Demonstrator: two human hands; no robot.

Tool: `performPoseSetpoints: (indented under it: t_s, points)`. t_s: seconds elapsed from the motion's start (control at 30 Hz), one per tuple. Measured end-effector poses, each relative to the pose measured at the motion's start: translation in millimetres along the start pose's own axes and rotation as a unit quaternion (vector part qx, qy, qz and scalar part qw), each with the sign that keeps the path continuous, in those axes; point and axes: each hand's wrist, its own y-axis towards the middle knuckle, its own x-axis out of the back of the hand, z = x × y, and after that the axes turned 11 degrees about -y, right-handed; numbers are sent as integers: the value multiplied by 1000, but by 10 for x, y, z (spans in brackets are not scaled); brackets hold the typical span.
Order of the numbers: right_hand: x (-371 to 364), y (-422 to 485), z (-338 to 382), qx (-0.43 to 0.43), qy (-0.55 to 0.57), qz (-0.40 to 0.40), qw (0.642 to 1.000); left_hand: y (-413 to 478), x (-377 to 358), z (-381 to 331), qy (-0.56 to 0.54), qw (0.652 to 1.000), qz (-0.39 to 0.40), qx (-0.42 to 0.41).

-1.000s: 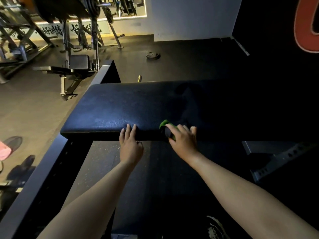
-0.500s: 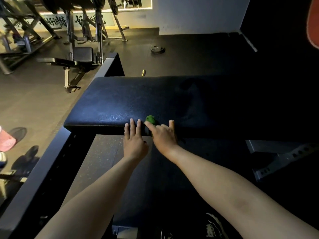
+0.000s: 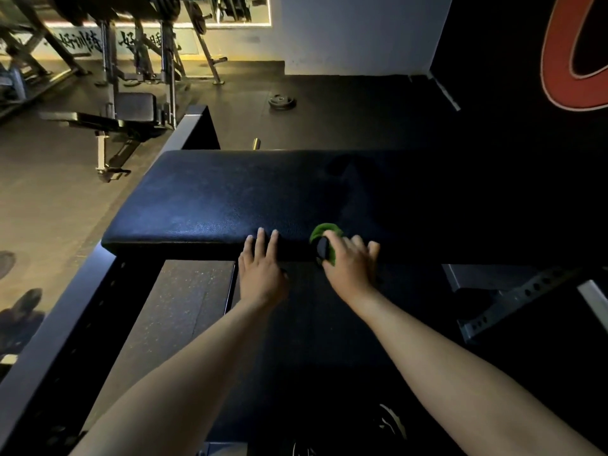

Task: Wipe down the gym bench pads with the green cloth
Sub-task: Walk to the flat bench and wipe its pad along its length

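A wide black bench pad lies across the middle of the head view. My right hand holds the green cloth bunched against the pad's near edge, fingers curled over it; most of the cloth is hidden under the hand. A dark round patch shows on the cloth by my thumb. My left hand rests flat on the same near edge, a short way left of the cloth, with its fingers straight.
A dark steel frame beam runs along the left. A perforated metal bracket sits lower right. Another bench with a rack stands far left. A weight plate lies on the rubber floor beyond the pad.
My right hand slid left with the cloth until it almost met my left hand, then moved back right along the near edge. My left hand stayed in place.
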Motion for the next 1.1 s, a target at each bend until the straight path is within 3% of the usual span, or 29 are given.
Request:
performPoseSetpoints:
  t_s: [0.2,0.33,0.5,0.7,0.77,0.9,0.97,1.1]
  points:
    - [-88,287,658,102,53,77,990,28,131,8,-17,1000,24,10]
    - [-30,316,418,156,54,92,982,19,13,-160,-5,999,32,3]
    - [-107,131,-282,88,51,3,995,37,-195,-195,63,996,46,-43]
    - [-40,73,-373,-33,96,-35,994,-49,-60,-162,-14,998,-3,-59]
    - [-37,174,-110,-22,130,-4,991,-57,-64,-163,-29,998,-7,-52]
    - [-30,425,362,125,147,75,978,-43,-50,-117,-9,997,-19,-80]
    - [-47,487,298,154,139,88,974,-58,-30,-128,-2,995,-33,-92]
    - [-105,549,-244,37,142,31,989,-85,-38,-188,-30,997,-45,-59]
